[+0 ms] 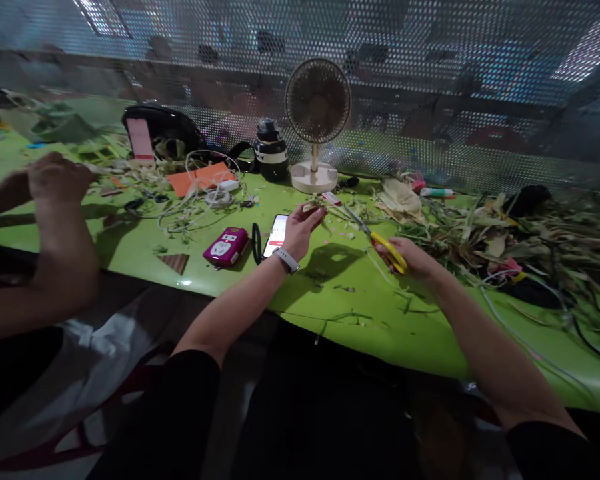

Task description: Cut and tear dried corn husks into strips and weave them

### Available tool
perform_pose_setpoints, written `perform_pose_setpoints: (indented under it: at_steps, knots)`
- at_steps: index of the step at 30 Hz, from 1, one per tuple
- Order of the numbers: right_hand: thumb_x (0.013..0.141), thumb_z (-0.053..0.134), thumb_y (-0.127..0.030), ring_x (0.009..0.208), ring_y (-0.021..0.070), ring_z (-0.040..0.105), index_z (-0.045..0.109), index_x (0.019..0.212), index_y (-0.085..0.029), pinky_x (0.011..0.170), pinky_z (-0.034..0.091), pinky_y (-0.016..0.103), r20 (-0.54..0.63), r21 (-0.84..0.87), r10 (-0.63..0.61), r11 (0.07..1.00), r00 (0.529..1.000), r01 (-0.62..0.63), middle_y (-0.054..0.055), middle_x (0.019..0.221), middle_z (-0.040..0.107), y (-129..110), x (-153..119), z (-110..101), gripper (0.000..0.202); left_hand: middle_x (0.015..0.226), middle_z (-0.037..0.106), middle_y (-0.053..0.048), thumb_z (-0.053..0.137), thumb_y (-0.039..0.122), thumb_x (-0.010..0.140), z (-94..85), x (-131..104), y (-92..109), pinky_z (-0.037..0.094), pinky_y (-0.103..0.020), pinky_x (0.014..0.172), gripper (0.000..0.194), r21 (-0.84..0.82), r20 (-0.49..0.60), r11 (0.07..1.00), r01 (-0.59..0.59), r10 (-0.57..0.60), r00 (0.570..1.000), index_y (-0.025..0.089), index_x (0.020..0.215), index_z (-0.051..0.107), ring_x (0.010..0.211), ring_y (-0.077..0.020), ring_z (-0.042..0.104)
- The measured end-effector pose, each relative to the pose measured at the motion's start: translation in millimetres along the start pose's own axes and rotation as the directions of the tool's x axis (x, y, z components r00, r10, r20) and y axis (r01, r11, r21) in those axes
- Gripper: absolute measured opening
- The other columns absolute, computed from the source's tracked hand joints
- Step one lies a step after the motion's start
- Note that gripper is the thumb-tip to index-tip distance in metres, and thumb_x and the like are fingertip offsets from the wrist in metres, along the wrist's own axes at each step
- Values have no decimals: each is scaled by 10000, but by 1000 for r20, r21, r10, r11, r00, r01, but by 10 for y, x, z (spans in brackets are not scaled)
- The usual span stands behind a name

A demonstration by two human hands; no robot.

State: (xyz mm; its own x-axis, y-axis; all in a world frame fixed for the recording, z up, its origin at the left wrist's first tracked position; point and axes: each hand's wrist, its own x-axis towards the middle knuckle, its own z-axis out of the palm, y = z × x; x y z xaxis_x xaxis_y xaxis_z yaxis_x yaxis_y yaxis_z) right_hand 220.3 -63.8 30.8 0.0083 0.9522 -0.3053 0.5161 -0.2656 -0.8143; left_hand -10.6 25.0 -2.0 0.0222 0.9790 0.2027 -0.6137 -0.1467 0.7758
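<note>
My right hand [409, 259] grips yellow-handled scissors [391, 253] above the green table [300, 293]. The metal blades point away and to the left, toward my left hand [299, 233]. My left fingers pinch a small pale green plant piece [311, 208]; its exact shape is hard to make out. Under my left wrist lies a phone [276, 233] with a lit screen. A magenta box-like device [227, 247] with a white face design sits left of the phone. Small green scraps are scattered below both hands.
A fan [314, 177] and a dark bottle [271, 157] stand at the back. Dry husks and leaves [460, 233] pile up on the right, with cables among them. Orange paper [203, 179], a white cable, and a black bag [175, 130] lie left. Another person's hands [60, 177] rest at far left.
</note>
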Motion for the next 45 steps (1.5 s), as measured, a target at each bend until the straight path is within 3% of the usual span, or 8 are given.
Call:
perform_pose_setpoints:
  at_steps: [3, 5, 10, 18, 34, 45]
  knots:
    - [794, 577, -659, 435, 91, 457, 570, 818, -204, 638, 562, 325, 170, 353, -109, 935, 979, 42, -51, 550, 495, 2, -109, 41, 456, 880, 741, -3, 845, 215, 601, -4, 1, -5, 523, -329, 908, 296, -2, -25, 1000, -7, 7, 1000, 193, 849, 685, 848, -132, 693]
    - [756, 600, -713, 440, 78, 444, 588, 861, -204, 704, 582, 347, 215, 440, -160, 897, 963, 51, -58, 565, 498, -23, -193, 103, 520, 890, 740, -5, 842, 201, 605, 6, -9, 2, 511, -338, 944, 295, -6, -19, 1000, -31, 31, 999, 188, 855, 686, 876, -135, 694]
    - [684, 563, -823, 438, 69, 408, 554, 846, -196, 683, 581, 348, 265, 427, -194, 902, 944, 65, -72, 543, 460, -109, -301, 247, 647, 883, 735, -10, 835, 184, 612, 56, -68, 19, 506, -345, 959, 268, 35, 15, 998, -50, 50, 999, 178, 831, 681, 884, -137, 691]
    - [640, 512, -883, 424, 64, 400, 516, 876, -193, 633, 557, 318, 263, 359, -198, 929, 944, 95, -86, 542, 449, -94, -263, 304, 730, 866, 731, -6, 848, 183, 595, 106, -170, -36, 528, -355, 923, 281, 117, 89, 993, -18, 8, 996, 174, 817, 676, 856, -143, 692]
    - [648, 462, -905, 347, 58, 366, 489, 825, -208, 440, 443, 251, 230, 343, -221, 930, 948, 134, -102, 472, 412, -83, -235, 352, 720, 835, 731, 5, 890, 303, 518, 117, -198, -85, 551, -338, 881, 371, 168, 121, 986, 5, -26, 992, 179, 789, 670, 804, -128, 686]
    - [662, 520, -865, 280, 56, 313, 464, 761, -212, 287, 304, 194, 84, 309, -153, 943, 985, 120, -105, 399, 366, -120, -241, 378, 663, 865, 745, -26, 883, 239, 542, 86, -197, -50, 527, -352, 920, 353, 117, 108, 991, 64, -77, 991, 177, 832, 691, 848, -155, 703]
